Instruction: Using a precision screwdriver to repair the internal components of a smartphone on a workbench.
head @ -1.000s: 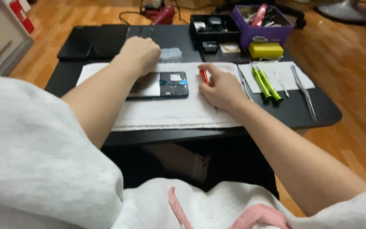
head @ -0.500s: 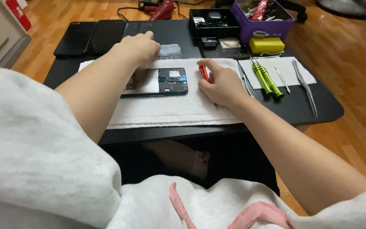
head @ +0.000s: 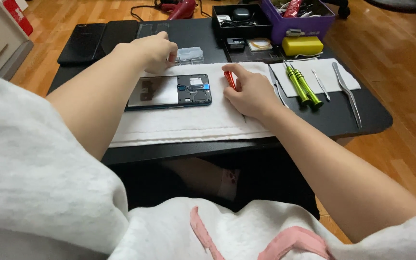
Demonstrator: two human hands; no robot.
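red-white box [head: 13, 10] top left on floor; dark flat screens [head: 84, 43] on table's far-left.

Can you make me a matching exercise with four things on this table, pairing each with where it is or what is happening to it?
Things:
1. red-handled screwdriver
2. opened phone
3. green screwdrivers
4. clear parts box

Places or states:
A. lying on the white cloth with its back off
B. held in the right hand
C. by the left hand at the cloth's far edge
D. side by side on the small white sheet

Pairs: 1-B, 2-A, 3-D, 4-C
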